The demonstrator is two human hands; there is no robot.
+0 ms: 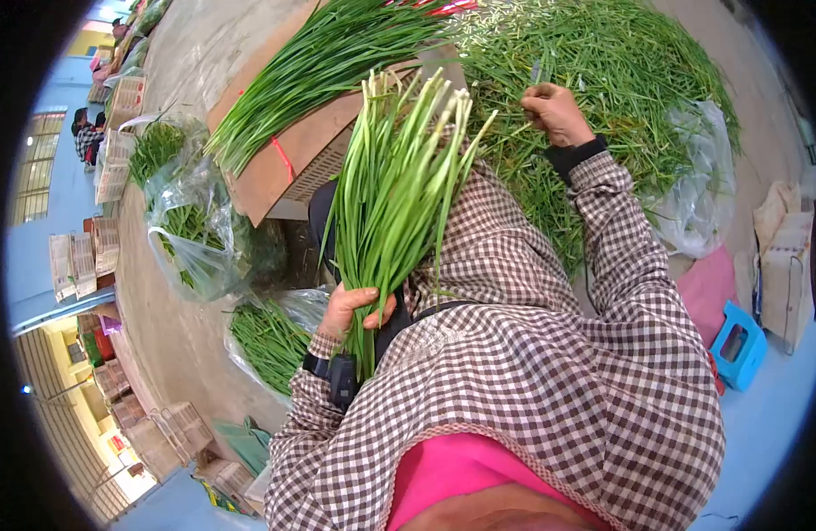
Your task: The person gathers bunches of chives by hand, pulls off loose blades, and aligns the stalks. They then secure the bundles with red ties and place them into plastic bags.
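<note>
Two hands are working among green stalks. The left hand [359,308] is clenching the lower end of an upright bunch of stalks [395,186], whose pale tips are fanning out toward 12 o'clock at the middle of the view. The right hand [557,113] is reaching up at 1 o'clock with its fingers curled shut at the edge of a loose pile of greens [629,71]; whether any stalk is caught inside them I cannot tell.

The held bunch is standing in the way of a grey crate [324,175] and of part of the cardboard sheet [306,142] lying over it, at 11 o'clock. A tied bundle of greens [324,66] is lying across that cardboard.

At 9 o'clock a clear plastic bag [187,226] is holding more greens, and a second bag [266,341] at 8 o'clock is doing the same. Another clear bag [702,199] is slumping against the pile at 3 o'clock, its contents unclear. A blue stool [740,347] is standing on the floor at 4 o'clock. Stacked baskets [165,435] are sitting at 7 o'clock.
</note>
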